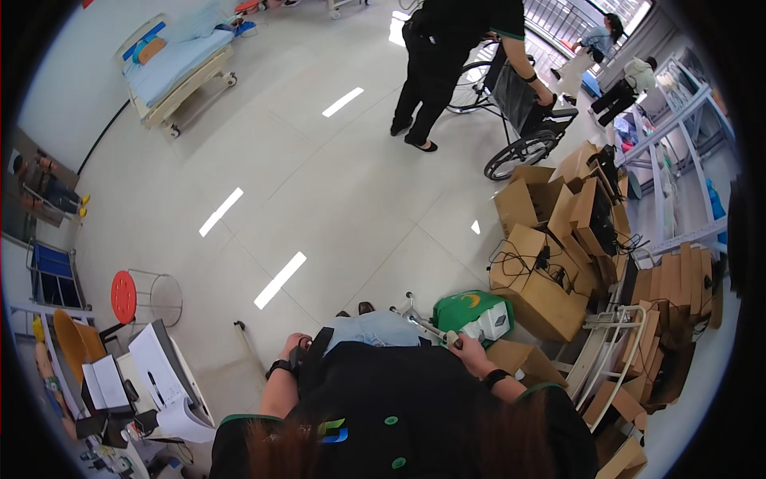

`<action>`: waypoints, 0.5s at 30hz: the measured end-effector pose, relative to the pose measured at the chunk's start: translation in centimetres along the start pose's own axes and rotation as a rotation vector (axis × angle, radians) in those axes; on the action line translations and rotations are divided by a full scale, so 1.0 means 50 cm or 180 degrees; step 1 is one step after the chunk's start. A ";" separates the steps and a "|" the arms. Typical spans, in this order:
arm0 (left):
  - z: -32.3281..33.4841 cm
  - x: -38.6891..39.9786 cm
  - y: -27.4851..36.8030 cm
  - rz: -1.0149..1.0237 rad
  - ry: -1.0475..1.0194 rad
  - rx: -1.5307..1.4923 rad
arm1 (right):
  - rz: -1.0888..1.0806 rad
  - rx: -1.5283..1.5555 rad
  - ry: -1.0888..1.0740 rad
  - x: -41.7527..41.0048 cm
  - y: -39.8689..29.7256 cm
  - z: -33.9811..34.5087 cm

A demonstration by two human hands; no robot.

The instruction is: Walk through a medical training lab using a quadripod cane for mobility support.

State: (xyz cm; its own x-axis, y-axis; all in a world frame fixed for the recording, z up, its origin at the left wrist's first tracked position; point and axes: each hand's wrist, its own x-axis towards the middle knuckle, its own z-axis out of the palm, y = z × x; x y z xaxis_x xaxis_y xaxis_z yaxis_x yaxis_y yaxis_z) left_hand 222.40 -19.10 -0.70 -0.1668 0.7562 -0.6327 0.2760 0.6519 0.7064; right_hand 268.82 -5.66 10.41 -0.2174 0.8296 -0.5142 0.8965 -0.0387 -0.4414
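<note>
My right hand (471, 355) is closed around the grey handle of a metal multi-footed walking cane (426, 323), in front of my right hip. Its small dark-tipped feet spread out near the floor beyond my knees. By my left hip, my left hand (293, 345) is curled beside the black edge of my clothing; its fingers are partly hidden, so what it holds cannot be made out. A green bag (464, 305) with a white box in it stands just beyond the cane.
Cardboard boxes (538, 287) with black cables are piled at right beside a white metal frame (610, 359). A co-worker (443, 60) grips a wheelchair (517, 108) ahead. Left are a red stool (124, 297), a desk with papers (158, 365) and a hospital bed (179, 66). Others stand at far right.
</note>
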 end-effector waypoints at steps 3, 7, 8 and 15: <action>-0.012 -0.017 -0.028 0.0558 0.0021 0.0746 | 0.0028 0.0128 -0.0248 0.026 -0.027 -0.014; -0.023 -0.053 0.017 -0.0554 0.0135 -0.0377 | -0.0466 0.0335 0.0108 0.121 -0.077 -0.024; -0.022 -0.057 -0.003 -0.0572 0.0100 -0.0441 | -0.0494 0.0238 0.0104 0.150 -0.112 -0.037; -0.008 -0.112 -0.011 -0.0773 0.0406 -0.1411 | -0.0310 0.0719 0.0155 0.267 -0.267 -0.061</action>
State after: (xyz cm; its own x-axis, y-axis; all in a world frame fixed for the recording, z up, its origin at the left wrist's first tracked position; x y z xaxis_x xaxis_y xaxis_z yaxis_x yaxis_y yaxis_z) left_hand 222.82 -23.65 2.59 -0.2980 0.5631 -0.7708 -0.2077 0.7499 0.6281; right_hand 255.12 7.63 11.69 -0.2746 0.8612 -0.4276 0.7620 -0.0763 -0.6431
